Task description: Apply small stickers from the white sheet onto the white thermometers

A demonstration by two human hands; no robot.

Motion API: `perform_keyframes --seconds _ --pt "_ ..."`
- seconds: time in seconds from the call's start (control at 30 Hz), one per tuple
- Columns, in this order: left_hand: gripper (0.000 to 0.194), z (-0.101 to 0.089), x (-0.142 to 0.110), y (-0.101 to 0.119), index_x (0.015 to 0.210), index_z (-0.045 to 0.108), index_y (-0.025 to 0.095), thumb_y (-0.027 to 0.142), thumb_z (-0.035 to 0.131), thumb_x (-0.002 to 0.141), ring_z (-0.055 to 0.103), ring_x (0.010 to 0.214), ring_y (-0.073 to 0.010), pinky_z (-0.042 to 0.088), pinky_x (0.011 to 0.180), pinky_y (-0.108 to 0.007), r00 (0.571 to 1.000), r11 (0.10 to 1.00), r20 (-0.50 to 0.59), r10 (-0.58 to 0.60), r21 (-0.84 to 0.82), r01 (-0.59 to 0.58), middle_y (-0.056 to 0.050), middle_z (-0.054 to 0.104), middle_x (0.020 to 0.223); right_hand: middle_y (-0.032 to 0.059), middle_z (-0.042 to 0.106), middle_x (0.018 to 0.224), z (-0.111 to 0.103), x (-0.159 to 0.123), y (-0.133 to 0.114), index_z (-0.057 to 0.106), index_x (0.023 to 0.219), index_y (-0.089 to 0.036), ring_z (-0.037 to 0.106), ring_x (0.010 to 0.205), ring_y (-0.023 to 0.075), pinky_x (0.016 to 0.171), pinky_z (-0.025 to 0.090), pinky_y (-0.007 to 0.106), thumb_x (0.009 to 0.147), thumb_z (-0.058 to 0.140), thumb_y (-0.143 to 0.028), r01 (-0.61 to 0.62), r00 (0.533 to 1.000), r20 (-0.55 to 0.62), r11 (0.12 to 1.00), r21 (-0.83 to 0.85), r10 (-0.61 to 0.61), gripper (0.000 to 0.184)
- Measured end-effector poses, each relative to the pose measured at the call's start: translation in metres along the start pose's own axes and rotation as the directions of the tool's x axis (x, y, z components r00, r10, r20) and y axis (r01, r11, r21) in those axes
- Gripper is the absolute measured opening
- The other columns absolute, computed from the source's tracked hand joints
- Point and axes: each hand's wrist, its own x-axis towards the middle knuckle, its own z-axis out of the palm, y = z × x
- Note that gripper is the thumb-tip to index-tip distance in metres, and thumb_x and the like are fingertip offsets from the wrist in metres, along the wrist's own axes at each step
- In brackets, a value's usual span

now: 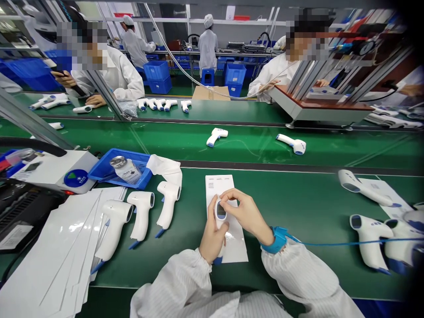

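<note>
A white infrared thermometer [221, 213] with a dark screen is upright in my left hand [211, 236], whose fingers and thumb wrap round its body. Its blue-tipped handle end shows below that hand. My right hand [247, 213] is closed at the thermometer's head, with thumb and fingertips at the screen's edge. Anything small between those fingertips is hidden. Beneath both hands lies a white printed sheet [236, 249]. A blue wrist strap [278, 240] with a cord circles my right wrist.
Several thermometers [141, 215] lie left beside white sheets [62, 238], and more [372, 240] lie right. A blue tray [145, 179] holds a bottle [126, 169]. Two thermometers rest on the green belt [165, 137]. Co-workers sit opposite, near a metal-framed fixture [318, 106]. The strap's cord [344, 244] runs right.
</note>
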Motion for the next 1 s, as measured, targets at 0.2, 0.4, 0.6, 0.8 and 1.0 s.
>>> perform_keyframes --seconds 0.2,0.4,0.6,0.8,1.0 --pt "0.078 -0.0006 -0.0004 0.0026 0.149 0.018 0.037 0.013 0.049 0.081 0.047 0.05 -0.002 0.042 0.039 -0.021 1.0 1.0 0.024 -0.015 -0.019 0.016 -0.008 0.022 0.158 0.0021 0.069 0.092 0.0007 0.0003 0.0017 0.064 0.071 -0.021 0.063 0.09 0.0183 0.085 0.046 0.032 0.077 0.062 -0.019 0.002 1.0 -0.009 1.0 -0.005 -0.002 0.007" --pt "0.08 0.0002 -0.0015 0.0073 0.149 0.017 0.035 0.013 0.049 0.08 0.045 0.049 -0.0022 0.042 0.04 -0.022 0.999 0.999 0.032 -0.019 -0.031 0.02 -0.01 0.023 0.157 0.0023 0.069 0.091 0.0016 0.0 -0.0007 0.063 0.071 -0.021 0.064 0.09 0.0191 0.085 0.047 0.033 0.077 0.061 -0.02 0.012 1.0 -0.007 1.0 -0.008 -0.012 0.006" --pt "0.076 -0.0006 -0.0031 0.0093 0.15 0.016 0.034 0.018 0.048 0.083 0.049 0.051 -0.0042 0.043 0.041 -0.023 0.998 0.997 0.058 -0.029 -0.071 0.033 -0.01 0.021 0.158 0.0028 0.069 0.092 0.0017 0.0001 0.0001 0.064 0.072 -0.021 0.063 0.089 0.0193 0.085 0.047 0.034 0.078 0.061 -0.021 0.017 1.0 -0.012 1.0 -0.021 -0.017 0.007" --pt "0.075 -0.0032 -0.0019 0.0043 0.152 0.018 0.033 0.022 0.048 0.084 0.059 0.067 -0.0116 0.052 0.053 -0.028 0.999 0.999 0.033 -0.006 -0.041 0.008 -0.009 0.026 0.156 0.0027 0.069 0.091 0.0018 -0.0001 -0.0017 0.063 0.071 -0.021 0.063 0.089 0.019 0.085 0.047 0.033 0.078 0.06 -0.02 0.012 1.0 -0.011 1.0 -0.011 -0.012 0.007" --pt "0.072 -0.0043 -0.0014 0.0015 0.152 0.019 0.033 0.027 0.048 0.087 0.061 0.099 -0.0231 0.057 0.067 -0.032 1.0 1.0 0.017 0.001 -0.013 -0.001 -0.007 0.029 0.155 0.0022 0.068 0.091 0.0023 -0.0006 -0.0024 0.063 0.071 -0.021 0.064 0.088 0.0183 0.084 0.047 0.033 0.078 0.06 -0.019 0.023 1.0 -0.01 1.0 0.0 -0.023 0.008"
